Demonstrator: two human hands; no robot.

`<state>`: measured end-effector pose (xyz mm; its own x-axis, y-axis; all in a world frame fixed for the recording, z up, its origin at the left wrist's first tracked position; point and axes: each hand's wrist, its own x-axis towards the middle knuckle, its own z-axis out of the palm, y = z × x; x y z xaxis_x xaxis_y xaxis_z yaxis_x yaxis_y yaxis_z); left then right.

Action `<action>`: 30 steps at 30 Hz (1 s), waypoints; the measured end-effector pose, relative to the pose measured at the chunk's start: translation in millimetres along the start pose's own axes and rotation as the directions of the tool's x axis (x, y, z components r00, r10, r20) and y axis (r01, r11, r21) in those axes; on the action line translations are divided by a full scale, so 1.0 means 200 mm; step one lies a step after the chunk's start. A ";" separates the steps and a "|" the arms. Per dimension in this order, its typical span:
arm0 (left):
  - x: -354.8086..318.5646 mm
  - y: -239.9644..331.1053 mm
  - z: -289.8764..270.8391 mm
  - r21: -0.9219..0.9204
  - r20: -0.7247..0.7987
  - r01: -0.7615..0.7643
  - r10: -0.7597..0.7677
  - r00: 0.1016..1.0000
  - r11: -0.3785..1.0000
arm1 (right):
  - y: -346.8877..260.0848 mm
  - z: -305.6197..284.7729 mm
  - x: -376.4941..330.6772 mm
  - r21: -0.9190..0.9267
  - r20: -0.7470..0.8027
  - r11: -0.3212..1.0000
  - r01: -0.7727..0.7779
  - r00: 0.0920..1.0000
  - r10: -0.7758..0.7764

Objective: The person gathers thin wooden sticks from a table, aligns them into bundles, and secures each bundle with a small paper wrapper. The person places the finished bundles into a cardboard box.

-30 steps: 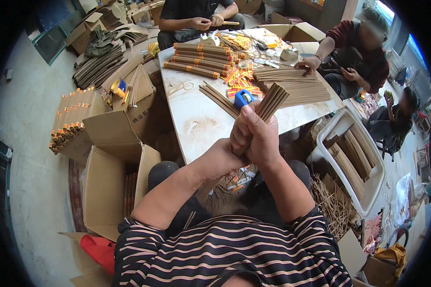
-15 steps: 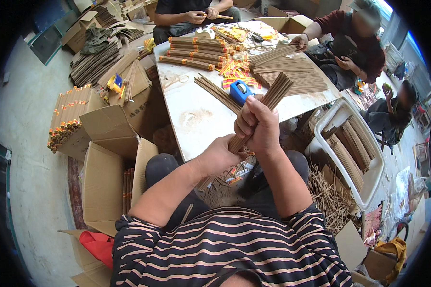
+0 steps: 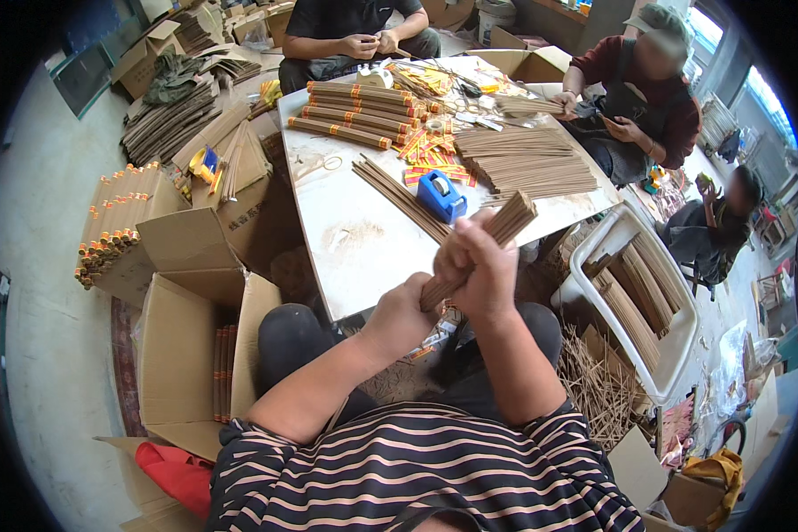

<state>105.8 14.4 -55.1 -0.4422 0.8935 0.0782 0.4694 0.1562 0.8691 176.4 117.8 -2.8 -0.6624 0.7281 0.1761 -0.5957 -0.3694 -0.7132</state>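
A bundle of brown incense sticks [image 3: 516, 217] slants up and to the right between my hands, in front of the table's near edge. My right hand [image 3: 477, 270] is wrapped round its upper part, with the stick ends showing above the fist. Lower down, my left hand [image 3: 401, 317] is closed round the same bundle; its fingers are partly hidden. Just beyond them stands a blue tape dispenser [image 3: 442, 197]. Loose incense sticks [image 3: 397, 197] lie to its left, and red and yellow paper labels [image 3: 442, 168] behind it.
Banded incense bundles [image 3: 350, 118] and a wide stick pile [image 3: 528, 161] occupy the white table [image 3: 350, 275]. An open carton [image 3: 182, 355] stands left, a white plastic tub [image 3: 669, 377] of sticks right. Two co-workers sit across the table; another person is farther right.
Between my hands the bundle's upper end has dropped and protrudes less above my right fist. The whole view has shifted slightly. The co-worker at right has moved a handful of sticks.
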 end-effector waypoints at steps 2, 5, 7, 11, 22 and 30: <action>-0.01 0.01 -0.01 -0.042 0.004 -0.011 0.011 1.000 0.999 | -0.04 0.02 0.02 -0.018 -0.024 1.000 0.024 0.999 -0.024; -0.01 -0.04 -0.01 -0.080 0.004 -0.001 0.001 1.000 0.997 | -0.09 0.05 0.09 -0.062 -0.050 0.998 0.006 0.999 -0.009; 0.01 0.01 -0.05 -0.146 0.100 0.152 -0.138 0.985 0.978 | -0.12 0.04 0.18 -0.100 -0.060 0.994 0.031 0.998 -0.037; 0.05 -0.07 -0.09 -0.255 0.136 0.275 -0.247 0.959 0.927 | -0.22 -0.01 0.43 -0.245 0.041 0.938 0.246 0.969 -0.243; 0.32 -0.40 -0.41 -0.854 0.281 0.411 -0.380 0.881 0.320 | 0.23 -0.75 1.20 -0.943 0.111 -0.263 0.205 0.936 0.333; 0.41 -0.50 -0.47 -0.854 0.332 0.450 -0.393 0.858 0.261 | 0.42 -0.86 1.33 -0.874 0.157 -0.350 0.338 0.876 0.456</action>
<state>-49.2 31.8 -89.0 -0.3100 0.8447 -0.4364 -0.7291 0.0834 0.6793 27.7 379.7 -132.4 -0.9231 0.3791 -0.0645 0.3812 0.8799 -0.2835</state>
